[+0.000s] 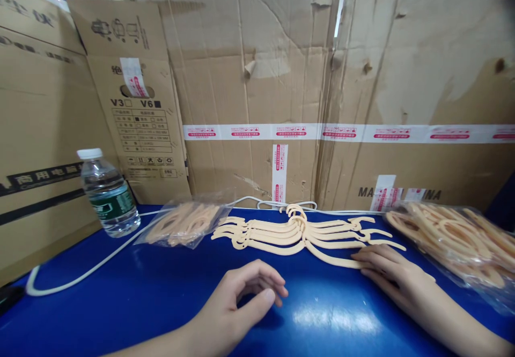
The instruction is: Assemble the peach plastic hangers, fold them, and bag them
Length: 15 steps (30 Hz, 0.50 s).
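- Right hand (388, 271) flat and open, fingertips touching nearest hanger of stack of beige plastic hangers (298, 233) mid-table.
- Left hand (241, 298) loosely curled, holding nothing, resting on blue table (140, 292).
- Bagged hangers (454, 239) right; water bottle (108, 193) left.

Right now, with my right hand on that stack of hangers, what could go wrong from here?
1. The hangers lie fanned and interlocked, hooks overlapping; your right hand touches only the nearest arm, so pulling one may drag the rest out of line.
2. The bagged hangers sit close beside that hand; a sideways sweep could push them toward the table edge.
3. The water bottle stands by the white cable; snagging the cable might tip it.
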{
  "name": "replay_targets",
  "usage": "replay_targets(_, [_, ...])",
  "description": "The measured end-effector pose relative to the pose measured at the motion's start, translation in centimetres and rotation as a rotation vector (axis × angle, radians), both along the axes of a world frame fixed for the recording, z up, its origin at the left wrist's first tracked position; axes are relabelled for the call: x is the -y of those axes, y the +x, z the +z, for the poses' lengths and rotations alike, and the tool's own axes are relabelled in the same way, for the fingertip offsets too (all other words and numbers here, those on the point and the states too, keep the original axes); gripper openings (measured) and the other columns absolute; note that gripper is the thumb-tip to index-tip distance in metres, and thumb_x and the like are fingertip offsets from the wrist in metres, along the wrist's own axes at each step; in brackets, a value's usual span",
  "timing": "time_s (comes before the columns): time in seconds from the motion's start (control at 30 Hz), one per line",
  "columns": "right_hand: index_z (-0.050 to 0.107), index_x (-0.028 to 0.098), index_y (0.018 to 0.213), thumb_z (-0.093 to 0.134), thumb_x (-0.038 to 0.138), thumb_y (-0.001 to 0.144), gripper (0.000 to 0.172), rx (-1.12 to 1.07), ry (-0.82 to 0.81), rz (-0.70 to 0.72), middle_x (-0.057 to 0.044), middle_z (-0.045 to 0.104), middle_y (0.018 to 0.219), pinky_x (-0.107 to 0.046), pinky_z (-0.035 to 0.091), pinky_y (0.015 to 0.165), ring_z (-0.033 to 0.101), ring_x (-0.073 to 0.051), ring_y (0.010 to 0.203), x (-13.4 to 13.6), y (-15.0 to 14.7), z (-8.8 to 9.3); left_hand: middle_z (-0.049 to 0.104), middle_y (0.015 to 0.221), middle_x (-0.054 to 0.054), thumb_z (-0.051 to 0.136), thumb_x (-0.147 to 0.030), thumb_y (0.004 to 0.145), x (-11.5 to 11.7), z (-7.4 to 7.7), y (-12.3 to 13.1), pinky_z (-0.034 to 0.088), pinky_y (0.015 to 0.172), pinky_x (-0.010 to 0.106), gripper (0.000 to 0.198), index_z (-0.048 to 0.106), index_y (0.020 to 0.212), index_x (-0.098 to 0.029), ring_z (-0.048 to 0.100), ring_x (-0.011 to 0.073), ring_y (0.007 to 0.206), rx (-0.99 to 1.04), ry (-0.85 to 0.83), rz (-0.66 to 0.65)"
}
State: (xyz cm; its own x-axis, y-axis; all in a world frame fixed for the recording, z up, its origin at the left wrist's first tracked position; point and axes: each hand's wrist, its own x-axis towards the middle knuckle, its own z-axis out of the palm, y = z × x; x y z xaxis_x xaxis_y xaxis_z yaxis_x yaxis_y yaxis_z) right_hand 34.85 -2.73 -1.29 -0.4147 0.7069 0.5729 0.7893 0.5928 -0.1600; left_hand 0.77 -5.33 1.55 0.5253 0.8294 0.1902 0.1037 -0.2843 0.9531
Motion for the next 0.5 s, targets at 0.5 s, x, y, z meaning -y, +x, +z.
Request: replay_targets(0.5, [0.063,0.023,0.093,0.052,0.04,0.094,0.021,-0.211,-0.23,-0.024,-0.006,0.071,0.088,-0.029,0.057,0.066,0.069,-0.02,0.076,0.7,-0.5,0.9,0.072,0.09,0.006,0.066,-0.028,0.081,-1.2,-1.0,0.0,0.05,0.075,0.031,0.016,0.064,0.093,-0.017,0.067,0.0168,0.079,0.102,-0.162,0.086])
